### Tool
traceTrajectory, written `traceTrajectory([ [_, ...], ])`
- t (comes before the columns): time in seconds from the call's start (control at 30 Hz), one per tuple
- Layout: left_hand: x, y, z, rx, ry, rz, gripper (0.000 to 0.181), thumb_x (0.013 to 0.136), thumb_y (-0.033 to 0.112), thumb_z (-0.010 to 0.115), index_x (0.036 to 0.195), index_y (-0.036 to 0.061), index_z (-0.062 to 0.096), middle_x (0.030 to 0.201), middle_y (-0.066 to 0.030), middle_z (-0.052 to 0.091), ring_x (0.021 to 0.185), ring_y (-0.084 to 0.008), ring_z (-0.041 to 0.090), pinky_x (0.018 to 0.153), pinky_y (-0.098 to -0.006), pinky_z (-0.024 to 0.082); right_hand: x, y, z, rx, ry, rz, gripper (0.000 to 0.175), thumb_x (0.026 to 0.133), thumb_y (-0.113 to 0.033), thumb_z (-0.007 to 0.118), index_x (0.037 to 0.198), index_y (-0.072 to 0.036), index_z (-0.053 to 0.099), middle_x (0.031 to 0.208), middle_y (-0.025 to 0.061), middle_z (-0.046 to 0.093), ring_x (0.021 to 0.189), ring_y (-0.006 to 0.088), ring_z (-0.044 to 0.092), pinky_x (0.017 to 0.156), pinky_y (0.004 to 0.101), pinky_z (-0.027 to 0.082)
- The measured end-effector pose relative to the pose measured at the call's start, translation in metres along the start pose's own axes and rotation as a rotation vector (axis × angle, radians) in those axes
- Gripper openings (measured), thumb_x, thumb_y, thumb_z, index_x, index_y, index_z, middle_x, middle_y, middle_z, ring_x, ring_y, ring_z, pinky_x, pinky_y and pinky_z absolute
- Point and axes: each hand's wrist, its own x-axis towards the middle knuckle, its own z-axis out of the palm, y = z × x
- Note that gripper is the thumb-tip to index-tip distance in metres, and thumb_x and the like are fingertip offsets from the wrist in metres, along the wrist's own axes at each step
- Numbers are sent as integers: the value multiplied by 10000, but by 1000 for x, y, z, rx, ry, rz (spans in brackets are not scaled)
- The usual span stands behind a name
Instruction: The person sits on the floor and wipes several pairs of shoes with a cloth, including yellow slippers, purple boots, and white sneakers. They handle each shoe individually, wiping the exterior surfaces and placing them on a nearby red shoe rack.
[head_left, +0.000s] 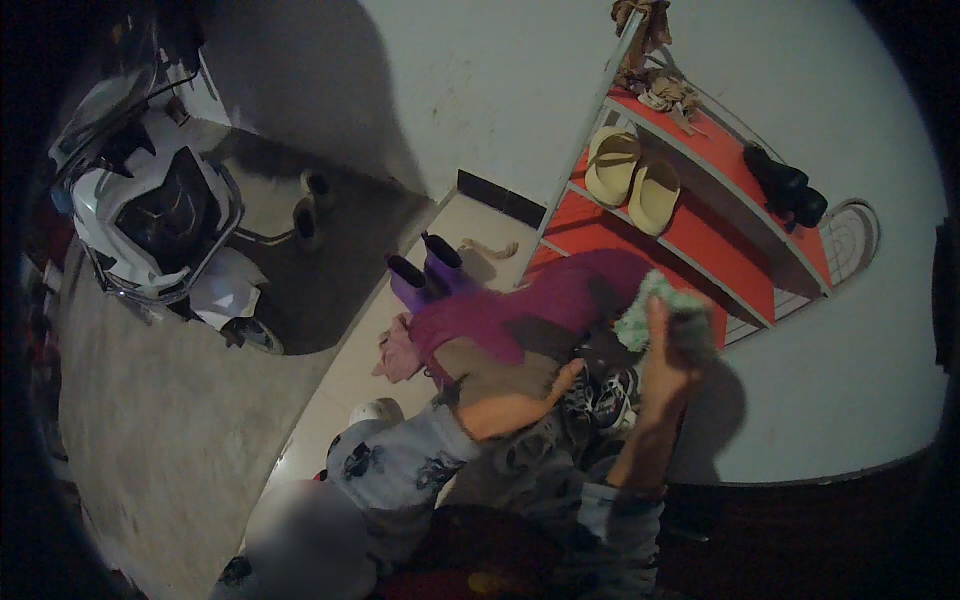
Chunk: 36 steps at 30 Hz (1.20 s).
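My right hand (664, 367) is raised before the red-shelved rack, shut on a pale green and white cloth (649, 311) that is partly blurred. Lower and to the left, my left hand (517, 411) reaches out from a grey patterned sleeve (405, 457). Its fingers point towards dark lace-up sneakers (615, 397); whether it grips anything is not clear. Beyond my left hand lies a large magenta item (480, 322), which looks like fabric, in front of the rack. Shadow covers part of it.
The rack (720, 225) holds yellow clogs (615, 165), black shoes (787, 187) and crumpled brown fabric (664, 90). Purple boots (409, 281) and a pink cloth (397, 349) are on the tiled floor strip (330, 390). A white motorbike (157, 202) stands at the left. A wall (510, 82) rises behind.
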Motion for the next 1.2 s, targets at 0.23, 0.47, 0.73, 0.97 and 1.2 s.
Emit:
traceTrajectory([
  [0.23, 4, -2, 8, -69, -142, 75, 356, 894, 197, 452, 1210, 53, 532, 806, -95, 611, 672, -200, 600, 599, -325, 482, 4, 22, -1, 307, 40, 51, 209, 795, -115, 683, 924, -27, 544, 827, 27, 557, 738, 118, 513, 684, 273, 449],
  [0.47, -8, -4, 40, -87, -289, -9, 361, 883, 190, 430, 1175, 8, 539, 1004, -136, 606, 915, -254, 592, 829, -324, 471, -3, -6, 1, 310, -198, 43, 193, 781, -62, 677, 914, -21, 544, 859, 23, 552, 796, 115, 508, 741, 266, 439],
  [0.73, 4, 4, 7, -103, -484, -244, 283, 889, 209, 490, 1075, 20, 587, 933, -123, 608, 853, -215, 602, 755, -336, 475, -1, 15, 3, 346, 10, 85, 194, 783, -75, 668, 933, -25, 555, 882, 14, 555, 814, 123, 517, 726, 270, 445],
  [0.97, 31, -26, 2, -2309, 337, -1000, 326, 898, 169, 557, 1181, 14, 513, 1153, -95, 572, 1026, -211, 568, 866, -338, 464, -5, 42, -4, 611, -99, 206, 198, 792, -81, 607, 975, -17, 566, 972, 38, 545, 820, 119, 519, 707, 269, 445],
  [1.2, 33, -33, 5, -2693, 420, -862, 391, 919, 196, 511, 1251, 1, 444, 1251, -169, 506, 1160, -290, 492, 999, -431, 403, -15, 14, 11, 170, -451, 581, 302, 807, -225, 626, 1016, -14, 568, 994, 56, 545, 810, 116, 514, 722, 282, 443],
])
